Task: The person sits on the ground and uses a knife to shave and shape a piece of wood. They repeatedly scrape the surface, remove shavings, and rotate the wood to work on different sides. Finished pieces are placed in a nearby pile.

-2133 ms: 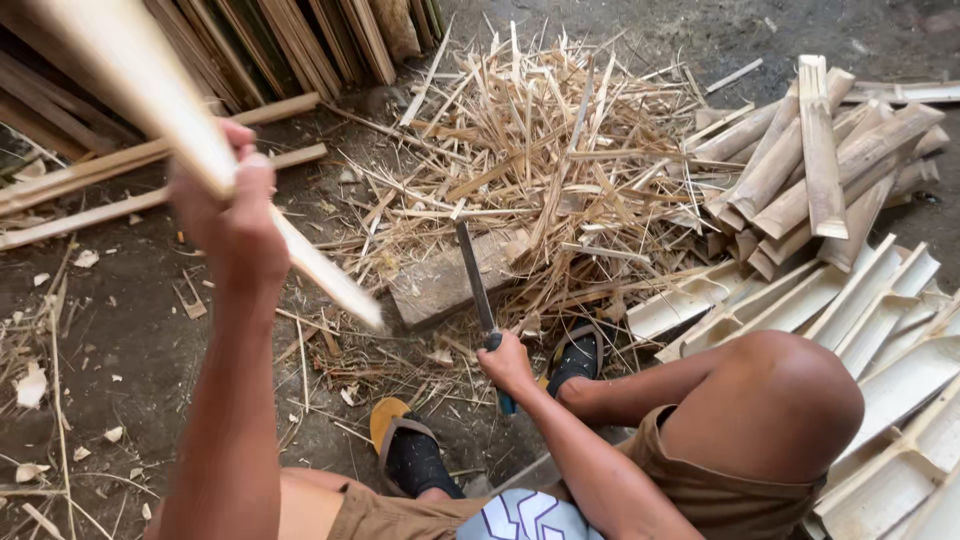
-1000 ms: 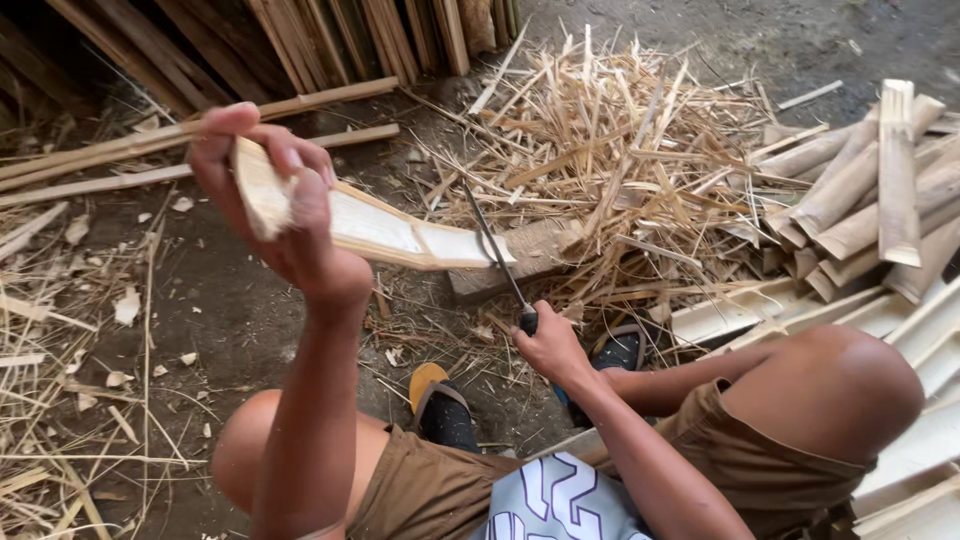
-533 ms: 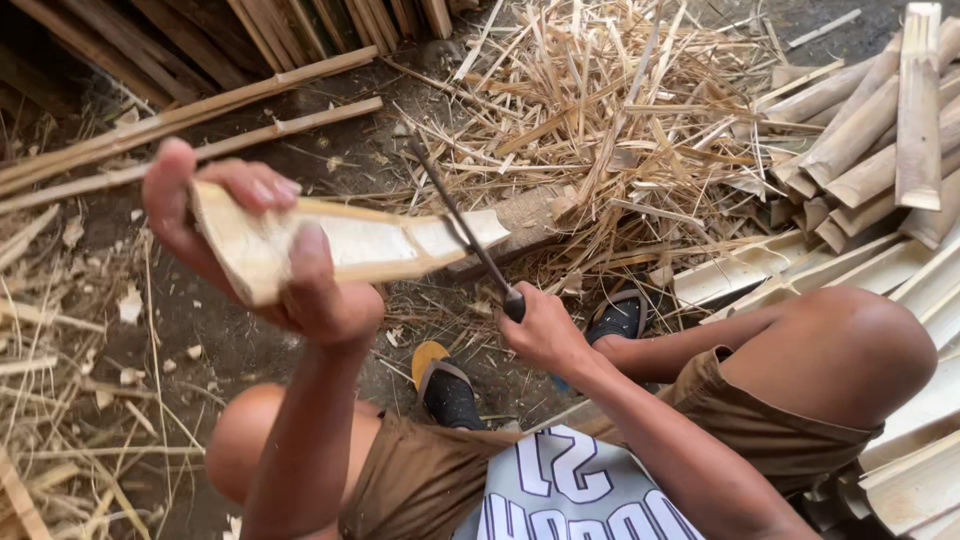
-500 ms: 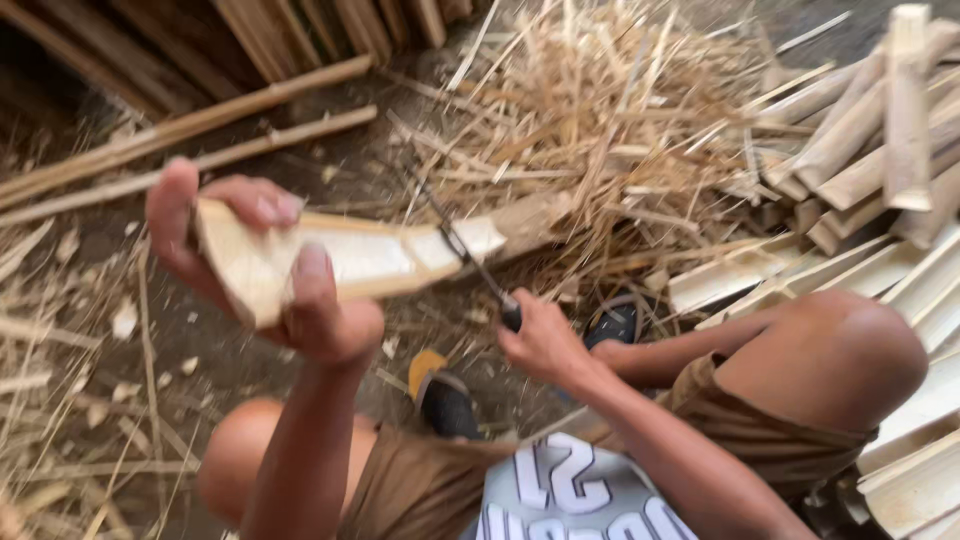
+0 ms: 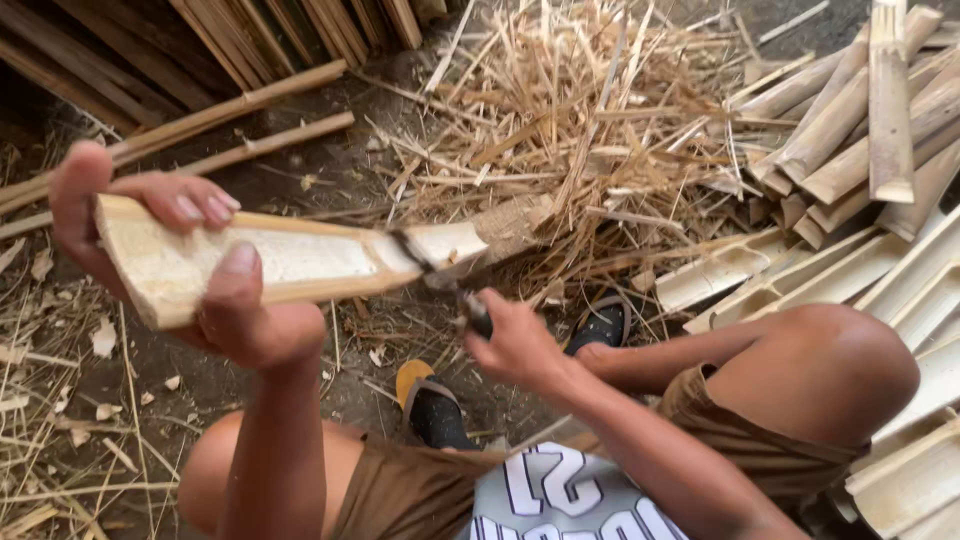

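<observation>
The left hand [image 5: 200, 290] clamps the near end of a pale split bamboo slat [image 5: 300, 262], held level above the dirt floor [image 5: 330, 180], steadying it. The right hand [image 5: 515, 345] grips a dark-bladed knife [image 5: 440, 280] biting its far end.

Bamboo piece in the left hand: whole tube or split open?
Split open. The bamboo piece shows its pale hollow inside face up, held by the left hand; a blade crosses it.
</observation>
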